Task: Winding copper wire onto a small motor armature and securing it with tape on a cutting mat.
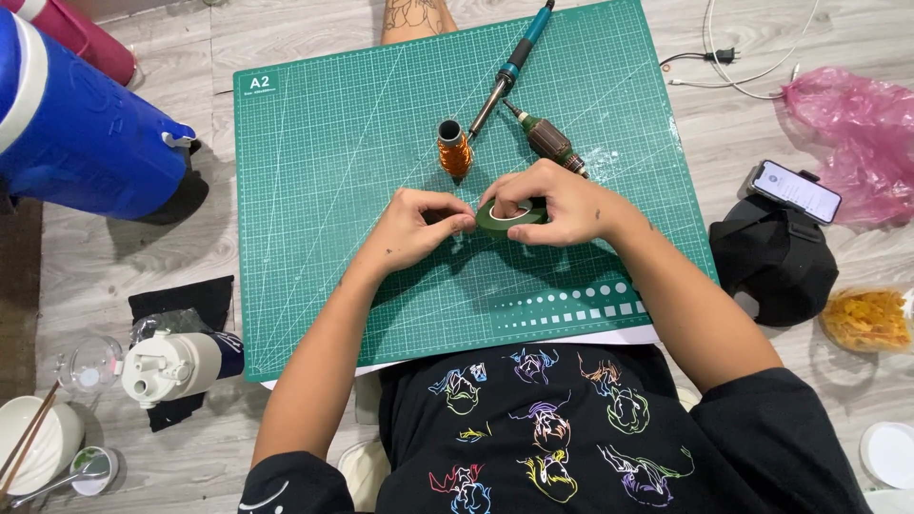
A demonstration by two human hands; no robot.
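Green tape roll [511, 218] held in right hand [562, 205], fingers curled around rim, above green cutting mat [324, 190]. Left hand [414, 228] touching roll from left, fingertips pinched narrow at tape edge. Copper wire spool [454, 148] upright just beyond hands; soldering iron [509, 71] and motor rotor [550, 143] lying farther beyond.

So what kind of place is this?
Probably a home floor used as a craft spot: a green gridded cutting mat lies on grey wood-look flooring, with a blue-handled soldering iron on it.
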